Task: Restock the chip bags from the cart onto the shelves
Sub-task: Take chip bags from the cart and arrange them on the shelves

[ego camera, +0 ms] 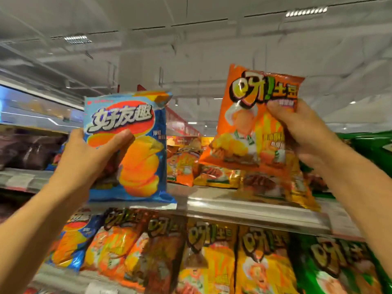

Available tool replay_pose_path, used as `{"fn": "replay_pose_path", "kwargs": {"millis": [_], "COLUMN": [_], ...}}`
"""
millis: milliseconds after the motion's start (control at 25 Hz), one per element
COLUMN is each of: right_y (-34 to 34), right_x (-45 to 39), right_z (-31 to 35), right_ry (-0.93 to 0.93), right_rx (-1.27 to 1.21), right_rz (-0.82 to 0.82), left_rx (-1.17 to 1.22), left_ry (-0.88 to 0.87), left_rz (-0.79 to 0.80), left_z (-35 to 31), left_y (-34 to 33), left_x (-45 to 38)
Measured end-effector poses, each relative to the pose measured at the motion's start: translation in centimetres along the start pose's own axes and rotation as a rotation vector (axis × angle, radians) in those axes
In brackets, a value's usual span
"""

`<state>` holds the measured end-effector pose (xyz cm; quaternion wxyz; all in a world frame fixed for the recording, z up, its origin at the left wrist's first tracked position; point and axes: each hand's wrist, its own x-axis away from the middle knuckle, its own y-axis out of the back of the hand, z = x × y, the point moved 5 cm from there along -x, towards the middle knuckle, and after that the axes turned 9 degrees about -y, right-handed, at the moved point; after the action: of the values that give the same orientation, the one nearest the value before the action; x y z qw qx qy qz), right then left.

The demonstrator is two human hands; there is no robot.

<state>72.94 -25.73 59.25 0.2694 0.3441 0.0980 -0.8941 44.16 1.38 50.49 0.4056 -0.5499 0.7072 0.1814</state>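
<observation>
My left hand (91, 158) grips a blue chip bag (135, 149) by its left side and holds it upright in front of the top shelf (233, 206). My right hand (305, 134) holds an orange chip bag (250, 124) by its right edge, raised above the same shelf and tilted a little. Several orange and yellow bags (212, 172) lie flat on the top shelf behind both held bags. The cart is out of view.
The shelf below is packed with upright orange, brown and yellow bags (212, 257), a blue bag (70, 245) at its left and green bags (339, 268) at its right. Dark bags (31, 151) fill the top shelf's left, green ones (373, 151) its right.
</observation>
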Motion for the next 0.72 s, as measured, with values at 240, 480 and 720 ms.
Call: {"fn": "replay_pose_path", "kwargs": {"millis": [240,480,720], "right_y": [-7.4,-15.6,-23.5], "right_x": [-6.0,-7.8,-8.3], "right_z": [-2.9,-5.7,-8.1], "right_ry": [-0.097,-0.133,-0.223], "right_rx": [0.032,0.120,0.163], "right_rz": [0.041,-0.013,-0.088], "left_rx": [0.107,0.203,0.287], "left_ry": [-0.041,-0.066,-0.031], "left_rz": [0.053,0.141,0.188], "left_z": [2.8,9.3,15.9], "left_y": [0.6,5.7,11.1], "left_x": [-6.0,-14.6,-22.5]}}
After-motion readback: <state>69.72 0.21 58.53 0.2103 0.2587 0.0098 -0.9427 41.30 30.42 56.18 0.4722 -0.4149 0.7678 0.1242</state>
